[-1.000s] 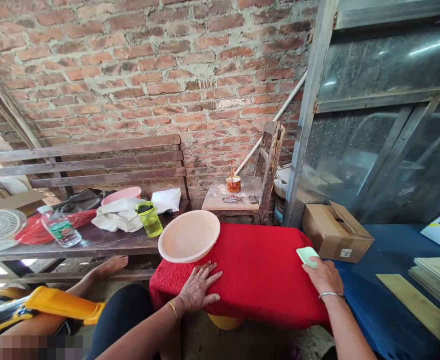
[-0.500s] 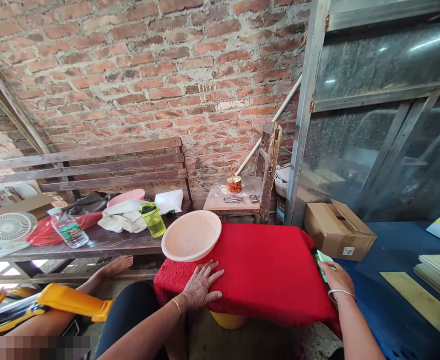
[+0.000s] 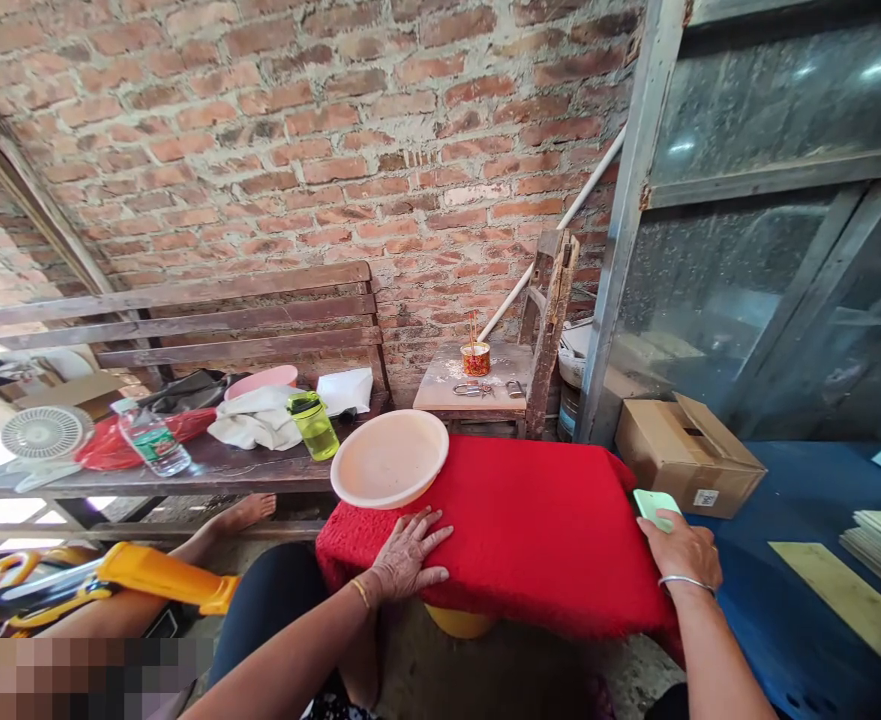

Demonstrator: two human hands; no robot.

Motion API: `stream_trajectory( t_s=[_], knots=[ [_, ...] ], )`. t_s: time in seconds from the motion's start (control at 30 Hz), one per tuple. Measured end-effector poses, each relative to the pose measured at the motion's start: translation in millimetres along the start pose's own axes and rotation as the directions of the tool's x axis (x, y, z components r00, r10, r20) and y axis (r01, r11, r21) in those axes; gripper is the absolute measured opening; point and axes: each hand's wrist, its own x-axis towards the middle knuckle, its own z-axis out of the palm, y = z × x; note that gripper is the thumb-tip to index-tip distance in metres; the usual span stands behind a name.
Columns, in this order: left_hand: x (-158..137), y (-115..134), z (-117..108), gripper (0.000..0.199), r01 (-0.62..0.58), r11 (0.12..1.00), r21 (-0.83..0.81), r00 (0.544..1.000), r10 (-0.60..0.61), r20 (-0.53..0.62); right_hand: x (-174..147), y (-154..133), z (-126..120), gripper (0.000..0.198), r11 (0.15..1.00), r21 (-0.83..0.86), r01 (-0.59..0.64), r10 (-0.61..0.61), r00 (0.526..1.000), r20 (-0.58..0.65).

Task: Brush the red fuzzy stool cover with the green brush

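My left hand (image 3: pixel 408 555) lies flat with fingers spread on the near left part of a fuzzy red cloth (image 3: pixel 530 530). The cloth covers a small table and hangs over its edges. Just beyond my left fingertips stands a shallow pale pink basin (image 3: pixel 389 460), resting on the cloth's far left corner. At the right edge of the cloth, my right hand (image 3: pixel 681 550) is closed around a pale green scrub brush (image 3: pixel 656 506). Its smooth back faces up and its underside is hidden.
A wooden bench (image 3: pixel 215 475) on the left carries a bottle (image 3: pixel 153 440), a green cup (image 3: pixel 312 425) and a fan (image 3: pixel 45 432). Behind stands a chair (image 3: pixel 440 385) with a red tin (image 3: pixel 476 358). A cardboard box (image 3: pixel 684 460) sits right, on a blue surface (image 3: pixel 755 540).
My right hand has turned the scrub brush so its pale back faces up and its green underside no longer shows. The left hand stays on the cloth. The view has shifted slightly.
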Motion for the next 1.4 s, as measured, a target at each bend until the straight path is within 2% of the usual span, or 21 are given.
stream_trajectory(
  t_s=[0.07, 0.17, 0.23, 0.3, 0.4, 0.47, 0.53, 0.67, 0.73, 0.8, 0.87, 0.93, 1.07, 1.13, 1.2, 1.23, 1.3, 1.4],
  knots=[
    [-0.1, -0.1, 1.0, 0.073, -0.004, 1.0, -0.002, 1.0, 0.004, -0.012, 2.5, -5.4, 0.1, 0.059, 0.998, 0.054, 0.03, -0.03, 1.0, 0.008],
    [-0.3, -0.4, 1.7, 0.073, -0.002, 1.0, -0.01, 1.0, 0.002, -0.013, 0.6, -26.5, 4.2, 0.053, 0.984, 0.038, 0.172, -0.171, 0.985, -0.039],
    [-0.6, -0.7, 1.4, 0.073, -0.002, 1.0, -0.014, 1.0, 0.002, -0.006, -7.6, -48.2, 10.0, 0.047, 0.943, -0.067, 0.325, -0.329, 0.941, -0.074],
    [-1.0, -1.0, 0.5, 0.074, -0.003, 1.0, -0.011, 1.0, 0.003, 0.0, -20.3, -72.7, 18.8, 0.041, 0.869, -0.155, 0.47, -0.483, 0.874, -0.054],
    [-1.4, -1.2, -0.8, 0.075, -0.01, 1.0, 0.009, 1.0, 0.01, 0.009, -37.0, -103.7, 34.1, 0.034, 0.784, -0.162, 0.599, -0.603, 0.797, 0.029],
    [-1.6, -1.1, -0.7, 0.075, -0.012, 1.0, 0.026, 1.0, 0.012, 0.014, -38.2, -112.3, 39.6, 0.032, 0.782, -0.152, 0.604, -0.603, 0.795, 0.059],
    [-2.1, -0.8, 0.6, 0.075, -0.012, 0.999, 0.039, 1.0, 0.012, 0.004, -28.9, -107.2, 36.6, 0.034, 0.823, -0.166, 0.544, -0.541, 0.838, 0.062],
    [-2.9, -0.3, 4.8, 0.075, -0.005, 1.0, 0.028, 1.0, 0.006, -0.024, 4.3, -68.6, 7.4, 0.047, 0.94, -0.225, 0.255, -0.264, 0.965, -0.009],
    [-2.6, 0.1, 6.2, 0.076, 0.002, 1.0, 0.01, 1.0, -0.002, -0.022, 14.7, -52.7, -8.3, 0.053, 0.973, -0.211, 0.096, -0.115, 0.99, -0.081],
    [-1.9, 0.6, 6.5, 0.076, 0.007, 1.0, 0.0, 1.0, -0.007, -0.021, 15.4, -50.6, -16.0, 0.056, 0.988, -0.149, 0.029, -0.047, 0.991, -0.122],
    [-1.0, 1.2, 6.2, 0.076, 0.005, 1.0, 0.001, 1.0, -0.005, -0.028, 5.8, -64.6, -12.0, 0.057, 0.991, -0.076, 0.111, -0.118, 0.989, -0.093],
    [-0.4, 1.7, 5.6, 0.075, 0.0, 1.0, 0.007, 0.999, 0.0, -0.039, -13.0, -90.6, 3.7, 0.052, 0.962, -0.024, 0.274, -0.274, 0.961, -0.02],
    [-0.4, 1.9, 4.7, 0.075, 0.0, 1.0, -0.003, 0.999, -0.001, -0.041, -65.9, -146.9, 50.4, 0.038, 0.846, 0.082, 0.528, -0.534, 0.841, 0.093],
    [-0.7, 1.7, 4.6, 0.076, 0.004, 1.0, -0.011, 0.999, -0.005, -0.034, -88.5, -164.9, 68.9, 0.035, 0.774, 0.128, 0.621, -0.633, 0.764, 0.122],
    [-0.9, 1.6, 4.6, 0.076, 0.008, 1.0, -0.01, 1.0, -0.008, -0.025, -99.2, -173.0, 78.3, 0.033, 0.724, 0.151, 0.673, -0.69, 0.71, 0.139],
    [-0.9, 1.6, 4.6, 0.076, 0.009, 1.0, -0.008, 1.0, -0.009, -0.023, -98.7, -172.9, 79.0, 0.033, 0.716, 0.151, 0.682, -0.698, 0.701, 0.147],
    [-0.8, 1.6, 4.9, 0.077, 0.008, 1.0, -0.005, 1.0, -0.008, -0.02, -86.2, -164.1, 72.9, 0.031, 0.738, 0.123, 0.664, -0.675, 0.721, 0.157],
    [-0.6, 1.7, 5.9, 0.076, 0.005, 1.0, -0.011, 1.0, -0.005, -0.024, -48.3, -129.4, 48.8, 0.032, 0.825, 0.028, 0.565, -0.563, 0.814, 0.144]
  ],
)
